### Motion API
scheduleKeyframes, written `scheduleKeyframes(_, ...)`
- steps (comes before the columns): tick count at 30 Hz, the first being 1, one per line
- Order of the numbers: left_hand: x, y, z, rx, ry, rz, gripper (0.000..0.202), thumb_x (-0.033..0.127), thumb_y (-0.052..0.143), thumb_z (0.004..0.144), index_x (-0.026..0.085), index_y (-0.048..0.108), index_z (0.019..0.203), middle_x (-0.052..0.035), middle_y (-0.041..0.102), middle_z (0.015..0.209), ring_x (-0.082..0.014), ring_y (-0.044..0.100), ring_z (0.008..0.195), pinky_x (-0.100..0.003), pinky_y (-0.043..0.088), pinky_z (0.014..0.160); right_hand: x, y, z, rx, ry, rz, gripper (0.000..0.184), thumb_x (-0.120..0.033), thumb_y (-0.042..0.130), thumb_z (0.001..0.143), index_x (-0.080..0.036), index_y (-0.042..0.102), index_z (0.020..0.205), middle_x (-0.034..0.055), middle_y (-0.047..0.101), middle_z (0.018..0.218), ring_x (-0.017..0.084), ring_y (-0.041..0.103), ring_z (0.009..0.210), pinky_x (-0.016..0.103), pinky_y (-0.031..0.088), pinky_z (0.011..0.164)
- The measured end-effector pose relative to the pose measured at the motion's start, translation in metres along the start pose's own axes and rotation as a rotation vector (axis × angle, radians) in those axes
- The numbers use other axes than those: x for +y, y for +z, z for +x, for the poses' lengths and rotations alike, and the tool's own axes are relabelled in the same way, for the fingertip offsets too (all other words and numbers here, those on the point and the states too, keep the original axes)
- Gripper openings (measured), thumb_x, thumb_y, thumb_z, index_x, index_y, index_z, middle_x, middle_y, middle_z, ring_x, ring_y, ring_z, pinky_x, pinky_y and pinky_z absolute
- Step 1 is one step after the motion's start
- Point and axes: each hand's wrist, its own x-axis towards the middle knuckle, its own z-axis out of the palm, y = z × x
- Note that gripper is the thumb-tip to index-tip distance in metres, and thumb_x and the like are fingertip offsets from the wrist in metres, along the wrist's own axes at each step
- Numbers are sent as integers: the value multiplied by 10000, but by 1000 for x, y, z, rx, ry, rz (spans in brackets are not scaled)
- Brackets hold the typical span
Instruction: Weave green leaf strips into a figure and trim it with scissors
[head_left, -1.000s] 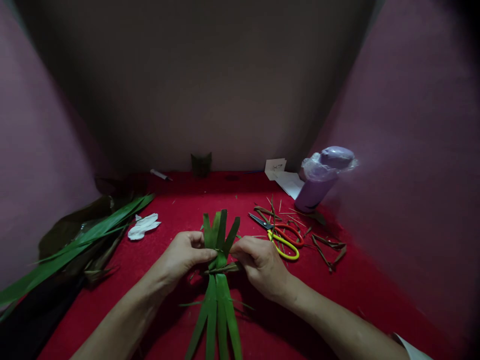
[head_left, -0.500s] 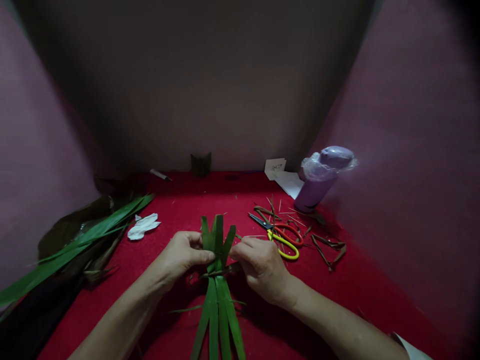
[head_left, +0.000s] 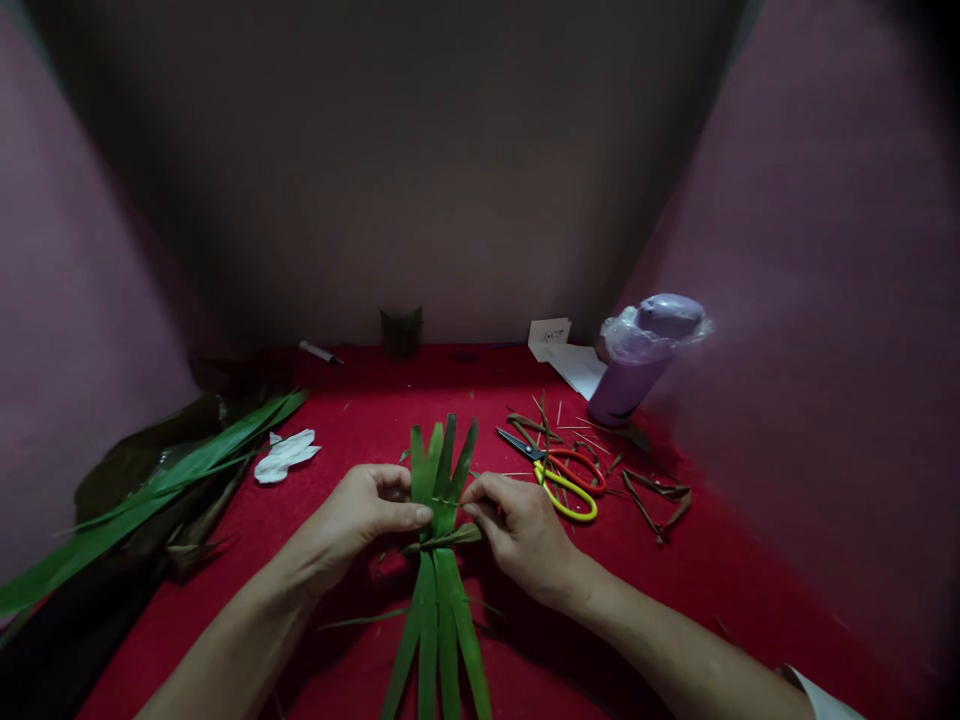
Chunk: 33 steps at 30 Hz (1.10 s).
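Note:
A bundle of several long green leaf strips (head_left: 439, 560) lies lengthwise on the red cloth (head_left: 390, 400), its far ends fanned out between my hands. My left hand (head_left: 360, 520) pinches the strips from the left, thumb on top. My right hand (head_left: 517, 530) pinches them from the right, fingers curled at a thin sliver crossing the strips. A darker leaf piece (head_left: 442, 540) lies crosswise under the bundle just below my fingers.
Scissors (head_left: 559, 470) with yellow and red handles lie right of my hands among brown leaf trimmings (head_left: 660, 495). A purple bottle (head_left: 637, 360) in plastic wrap and white paper (head_left: 570, 355) stand at the back right. Long green leaves (head_left: 150, 490) and crumpled tissue (head_left: 285, 455) lie left.
The fanned tips of the strips dipped toward me, then rose and spread again. My hands kept their pinch and shifted only slightly.

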Motion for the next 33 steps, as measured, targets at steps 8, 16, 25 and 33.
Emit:
scheduleKeyframes(8, -1, 2, -2, 18, -22, -119, 158, 276, 672, 680, 128, 637, 725, -21, 629, 578, -99, 520, 436, -209, 359, 418, -2, -1, 1, 13, 7, 21, 102, -100, 512, 819, -183, 555, 778, 6, 596, 699, 134, 533, 635, 230, 366, 613)
scheduleKeyframes(16, -4, -1, 1, 68, -16, -101, 164, 279, 680, 667, 137, 598, 663, -29, 626, 578, -124, 559, 479, -230, 389, 454, -1, -1, 1, 13, -17, 56, 146, -65, 497, 807, -192, 567, 793, 5, 600, 709, 138, 539, 644, 233, 373, 618)
scheduleKeyframes(25, -5, 0, 3, 88, -17, -91, 164, 260, 693, 637, 136, 590, 609, 4, 589, 506, -92, 507, 423, -210, 359, 430, 0, -1, 1, 15, -32, 52, 155, -57, 502, 798, -191, 579, 789, 9, 615, 714, 140, 547, 648, 231, 379, 611)
scheduleKeyframes(33, -5, 0, 2, 73, -18, -85, 168, 275, 685, 649, 136, 596, 621, -7, 607, 521, -109, 526, 441, -225, 364, 442, 1, -1, 1, 24, -48, 81, 195, -43, 487, 807, -203, 599, 810, 9, 631, 748, 141, 565, 688, 227, 384, 624)
